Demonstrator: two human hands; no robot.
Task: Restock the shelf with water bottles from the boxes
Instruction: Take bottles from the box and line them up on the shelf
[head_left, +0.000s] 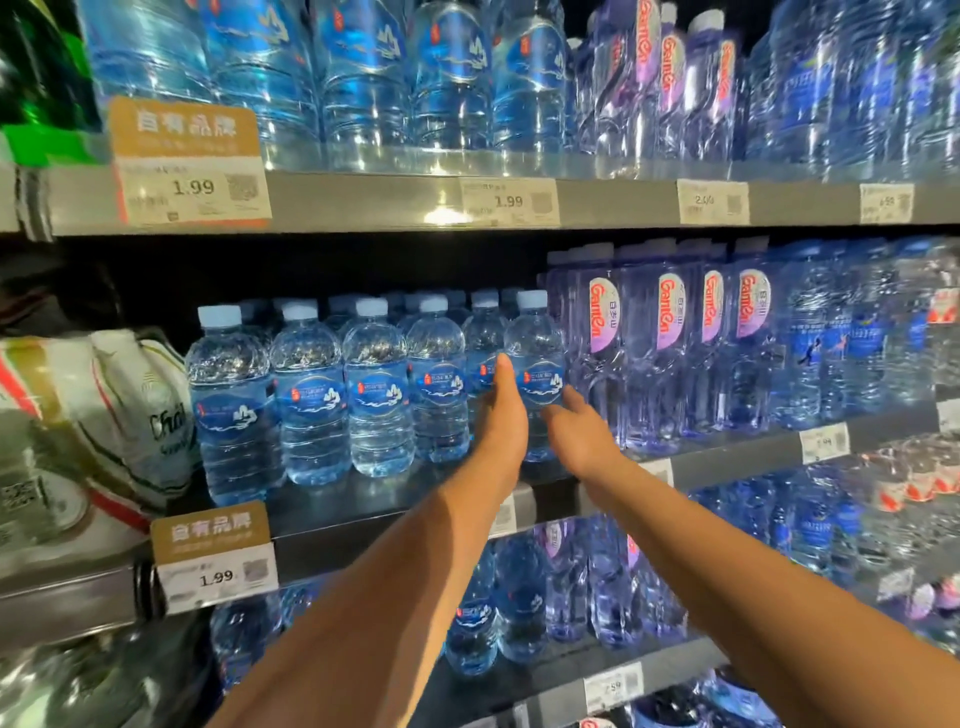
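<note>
Both my forearms are bare from the bottom edge of the frame up to the wrists. My left hand (501, 415), at the centre, and my right hand (582, 436), just right of it, are bare too.

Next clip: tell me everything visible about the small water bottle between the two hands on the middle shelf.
The small water bottle is clear ribbed plastic with a pale blue cap and a blue label showing white mountains. Capped and apparently full, it stands upright at the right end of the front row on the middle shelf, beside taller purple-labelled bottles. The left hand lies with straight fingers along its left side; the right hand meets its lower right, grip unclear.
</note>
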